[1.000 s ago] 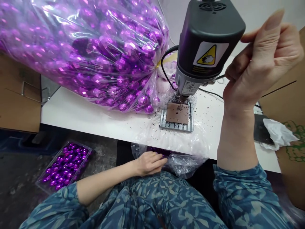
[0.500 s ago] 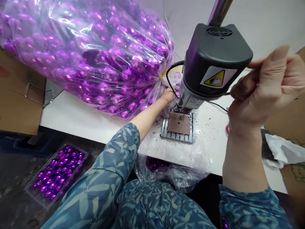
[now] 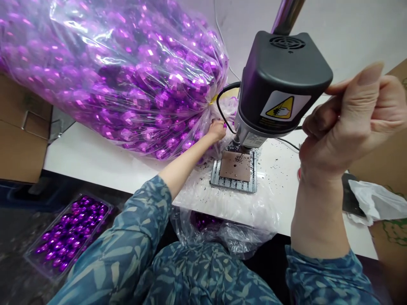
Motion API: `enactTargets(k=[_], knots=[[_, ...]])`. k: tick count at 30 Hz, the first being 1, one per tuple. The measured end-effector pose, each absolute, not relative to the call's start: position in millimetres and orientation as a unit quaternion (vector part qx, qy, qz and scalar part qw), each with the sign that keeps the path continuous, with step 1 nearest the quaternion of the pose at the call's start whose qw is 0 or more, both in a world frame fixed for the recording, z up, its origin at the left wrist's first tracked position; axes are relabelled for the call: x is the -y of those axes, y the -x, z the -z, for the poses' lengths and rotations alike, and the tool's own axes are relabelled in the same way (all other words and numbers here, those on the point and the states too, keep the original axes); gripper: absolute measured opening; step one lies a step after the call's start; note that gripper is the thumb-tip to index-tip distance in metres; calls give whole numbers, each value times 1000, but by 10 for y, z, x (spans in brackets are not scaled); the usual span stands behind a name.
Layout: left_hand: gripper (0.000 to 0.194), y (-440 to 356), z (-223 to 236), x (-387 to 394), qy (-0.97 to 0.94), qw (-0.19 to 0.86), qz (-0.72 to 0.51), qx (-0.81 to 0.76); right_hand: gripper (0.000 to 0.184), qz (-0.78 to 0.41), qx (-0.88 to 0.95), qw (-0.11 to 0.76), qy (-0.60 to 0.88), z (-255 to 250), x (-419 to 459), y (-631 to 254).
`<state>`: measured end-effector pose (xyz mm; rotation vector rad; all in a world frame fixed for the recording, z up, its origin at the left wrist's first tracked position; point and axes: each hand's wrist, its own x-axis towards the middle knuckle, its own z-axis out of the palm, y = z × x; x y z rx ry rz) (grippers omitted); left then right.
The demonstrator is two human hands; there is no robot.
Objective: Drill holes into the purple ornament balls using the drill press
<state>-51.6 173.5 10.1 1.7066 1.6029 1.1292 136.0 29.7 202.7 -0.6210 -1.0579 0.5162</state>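
Observation:
A small bench drill press (image 3: 286, 72), with a black motor housing and a yellow warning label, stands over a slotted metal base (image 3: 233, 186). On that base lies a flat brown plate (image 3: 235, 166) with a small hole, strewn with dark shavings. My right hand (image 3: 349, 114) is closed at the right side of the housing; whatever its curled fingers grip is hidden. My left hand (image 3: 218, 129) reaches behind the base to the gathered neck of a big clear bag (image 3: 136, 84) full of shiny purple faceted balls. Its fingers are bent together, with a purple glint beside them.
A clear tray (image 3: 71, 237) of purple balls sits low at the left. Crumpled clear plastic (image 3: 229, 235) hangs over the front edge of the white table (image 3: 95, 140). Cardboard boxes (image 3: 22, 127) flank the table, and a white tissue (image 3: 378, 199) lies right. A black cable loops near my left hand.
The whole view has shifted slightly, so most things appear a little further left. My left hand has drawn back a little from the bag's neck. My right hand keeps its place beside the drill press.

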Motion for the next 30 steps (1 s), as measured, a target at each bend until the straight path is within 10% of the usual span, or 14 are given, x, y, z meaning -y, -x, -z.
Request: enactTargets(k=[18, 30], knots=[[49, 882, -546, 223, -414, 638, -511, -401, 37, -235, 478, 797, 283, -2018, -382, -1369], [63, 479, 39, 42, -480, 538, -516, -462, 64, -213, 495, 807, 239, -1965, -494, -1371]])
